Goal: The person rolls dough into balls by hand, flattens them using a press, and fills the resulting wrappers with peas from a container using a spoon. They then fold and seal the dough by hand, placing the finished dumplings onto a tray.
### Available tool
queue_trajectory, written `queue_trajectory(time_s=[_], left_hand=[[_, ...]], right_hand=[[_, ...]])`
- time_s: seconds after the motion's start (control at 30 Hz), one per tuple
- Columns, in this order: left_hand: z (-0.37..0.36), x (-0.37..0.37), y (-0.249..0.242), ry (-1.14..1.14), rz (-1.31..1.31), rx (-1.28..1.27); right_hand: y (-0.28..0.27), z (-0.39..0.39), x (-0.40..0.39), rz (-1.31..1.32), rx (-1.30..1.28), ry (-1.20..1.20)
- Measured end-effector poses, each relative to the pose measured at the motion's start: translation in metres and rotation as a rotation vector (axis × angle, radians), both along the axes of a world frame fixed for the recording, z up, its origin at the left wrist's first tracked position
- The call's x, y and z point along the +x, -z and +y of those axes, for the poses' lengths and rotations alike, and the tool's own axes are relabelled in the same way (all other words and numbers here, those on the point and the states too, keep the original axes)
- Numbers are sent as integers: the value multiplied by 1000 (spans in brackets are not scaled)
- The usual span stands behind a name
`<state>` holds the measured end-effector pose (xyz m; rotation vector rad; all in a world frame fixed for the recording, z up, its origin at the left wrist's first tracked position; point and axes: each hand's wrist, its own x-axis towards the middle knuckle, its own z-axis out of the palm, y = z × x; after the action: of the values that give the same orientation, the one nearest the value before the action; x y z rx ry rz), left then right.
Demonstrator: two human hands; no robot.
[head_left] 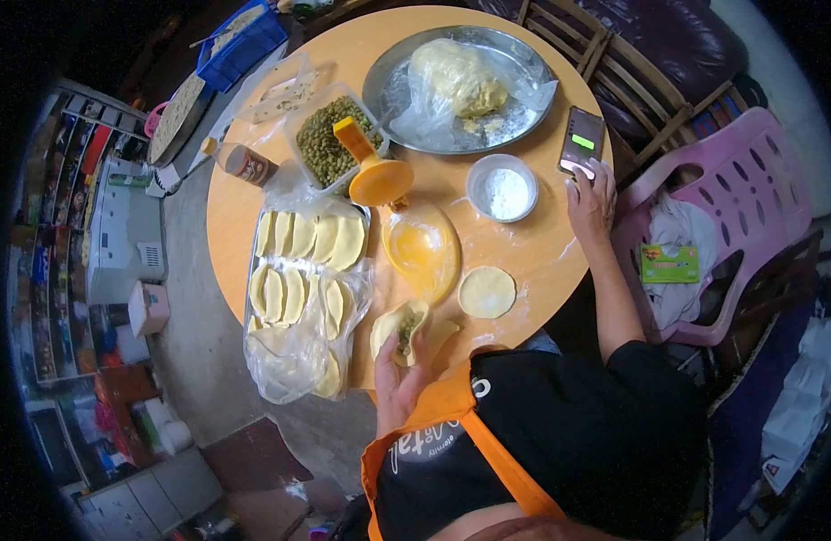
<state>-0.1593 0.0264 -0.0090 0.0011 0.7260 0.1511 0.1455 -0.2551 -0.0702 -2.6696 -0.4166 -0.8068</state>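
My left hand (399, 383) is closed around a folded dough wrapper (399, 332) with green bean filling showing in its open top. At the table's right edge my right hand (594, 200) rests its fingertips on the lower end of a phone (580, 142), which lies screen up. Those fingers are loosely bent and not wrapped round it. A flat dough round (487, 292) lies to the right of the filled wrapper. Beyond that wrapper is a yellow dough press (419, 248), its orange-handled half (380, 183) raised behind. Folded dough pieces (292, 236) sit in rows on a tray partly covered by plastic.
A tub of green beans (330, 149) stands at the back left beside a brown bottle (245, 163). A metal tray (379, 99) holds wrapped dough (458, 77). A bowl of white powder (503, 187) is near the middle. A pink chair (735, 180) stands at right.
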Motion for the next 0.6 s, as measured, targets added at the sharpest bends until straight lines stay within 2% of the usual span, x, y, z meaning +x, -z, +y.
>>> queue_trajectory(time_s=[0.1,0.5,0.6], left_hand=[[1,-1,-2,38,51,74],[-1,2,-1,41,56,77],[-2,3,-1,12,142,68]], right_hand=[[-1,1,1,9,-9,16],[1,0,0,9,-16,20],[-1,1,0,5,-22,26]])
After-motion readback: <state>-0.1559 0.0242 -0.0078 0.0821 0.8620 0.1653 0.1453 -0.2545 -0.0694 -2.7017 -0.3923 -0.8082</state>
